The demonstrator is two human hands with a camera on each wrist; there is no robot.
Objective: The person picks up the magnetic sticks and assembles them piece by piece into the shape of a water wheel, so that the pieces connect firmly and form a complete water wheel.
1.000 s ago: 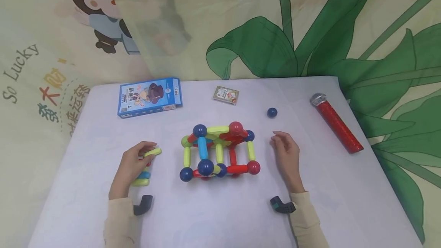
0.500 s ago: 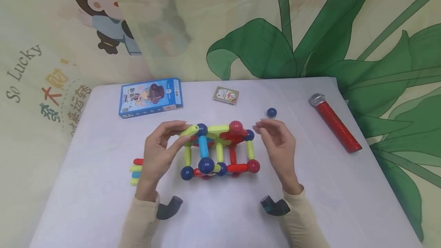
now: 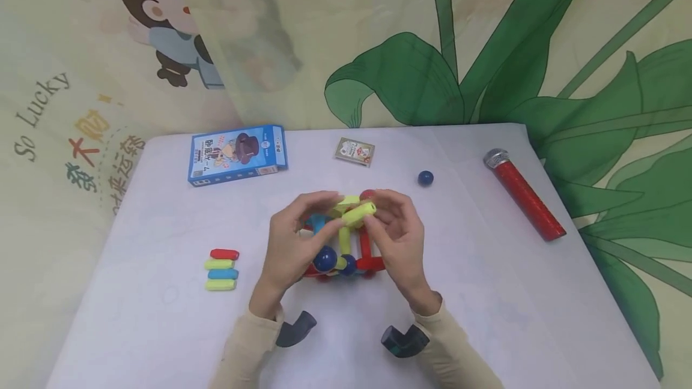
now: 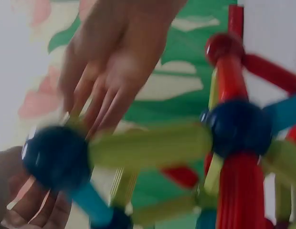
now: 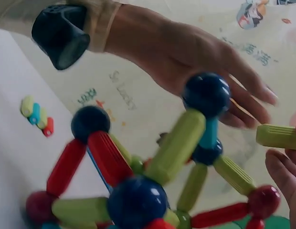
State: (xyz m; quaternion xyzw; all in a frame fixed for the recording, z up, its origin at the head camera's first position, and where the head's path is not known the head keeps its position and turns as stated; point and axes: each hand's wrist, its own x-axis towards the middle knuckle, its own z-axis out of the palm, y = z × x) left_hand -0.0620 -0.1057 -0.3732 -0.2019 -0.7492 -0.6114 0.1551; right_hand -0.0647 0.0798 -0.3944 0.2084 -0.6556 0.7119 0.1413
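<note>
A yellow-green magnetic rod (image 3: 359, 214) is held up between both hands, above a structure of rods and balls. My right hand (image 3: 400, 236) pinches its right end between thumb and fingers. My left hand (image 3: 294, 236) is at the other end, thumb tip close to the rod; in the right wrist view its fingers (image 5: 248, 102) extend loosely behind the rod's free end. Whether the left thumb touches it is unclear. The magnetic structure (image 3: 345, 240) joins blue, red and green balls with coloured rods; the hands cover its sides and part of its top.
Several loose rods (image 3: 221, 274) lie in a column at the left. Farther back are a blue box (image 3: 238, 155), a small card pack (image 3: 354, 151) and a loose blue ball (image 3: 426, 178). A red microphone (image 3: 525, 197) lies at the right.
My left hand has carried the yellow-green rod from the loose rods rightward to above the structure. My right hand has come in from the right and now grips the rod's other end.
</note>
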